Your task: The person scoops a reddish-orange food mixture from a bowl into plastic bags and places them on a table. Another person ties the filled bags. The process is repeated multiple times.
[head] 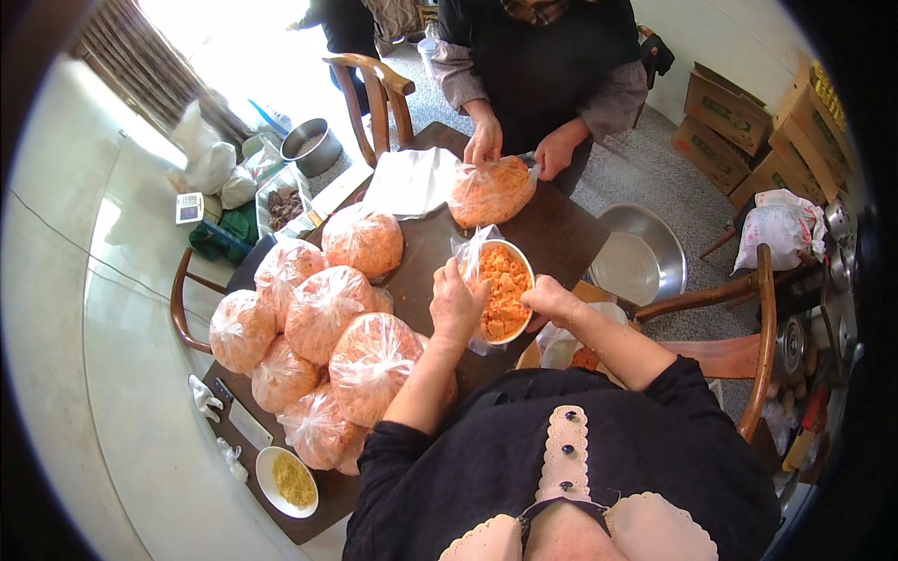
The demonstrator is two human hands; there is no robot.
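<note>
My right hand (553, 300) grips the right rim of a white bowl (527, 264) heaped with orange crumbly food (502, 291). At the bowl's left side, my left hand (454, 300) holds a clear plastic bag (471, 251), whose film also shows below the bowl. How far the bag reaches around the bowl cannot be told. Left of my left forearm stand several tied clear bags of orange food (330, 308), crowded together on the dark table (421, 256). Across from me, another person's two hands (523, 147) hold the top of a filled bag (491, 193).
A stack of white plastic sheets or bags (414, 179) lies at the far edge. A cleaver (245, 421) and a dish of yellow granules (291, 480) lie at left. Right are a metal basin (635, 256), a wooden chair (761, 336) and cardboard boxes (729, 112).
</note>
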